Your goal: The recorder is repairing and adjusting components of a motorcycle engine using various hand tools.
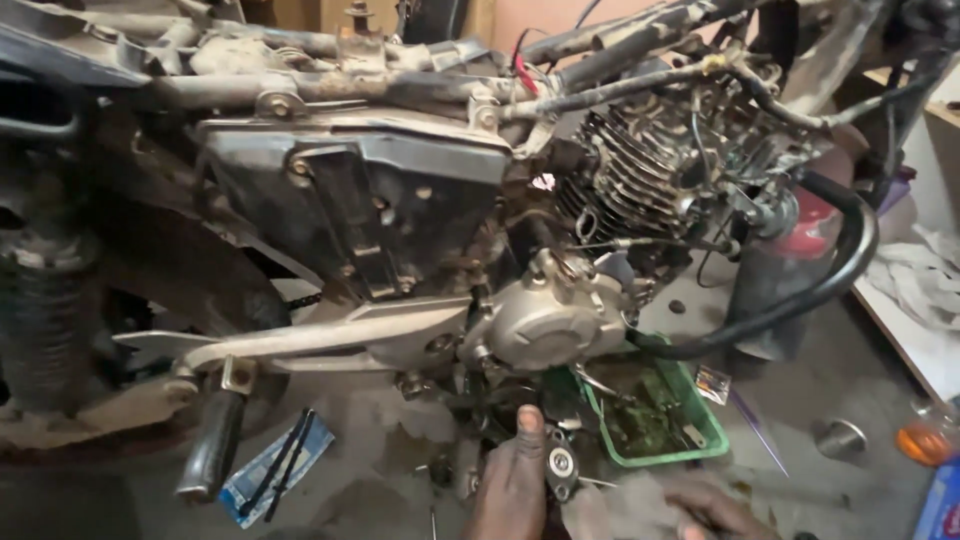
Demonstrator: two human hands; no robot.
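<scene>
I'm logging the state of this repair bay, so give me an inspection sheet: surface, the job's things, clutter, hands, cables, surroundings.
Surface: dirty concrete floor, stained.
Job's things: stripped motorcycle; round engine cover in place; small metal part with a round bearing at the left hand.
Clutter: green tray of oily bits under the engine; blue packet with black strips; metal cup; foil sachet.
Hands: left hand touches the metal part, thumb up; right hand low at the frame edge, grip unclear.
Cables: red wires near the frame; thin cables by the cylinder.
Surroundings: black exhaust pipe; rear shock; white rags at right.
</scene>
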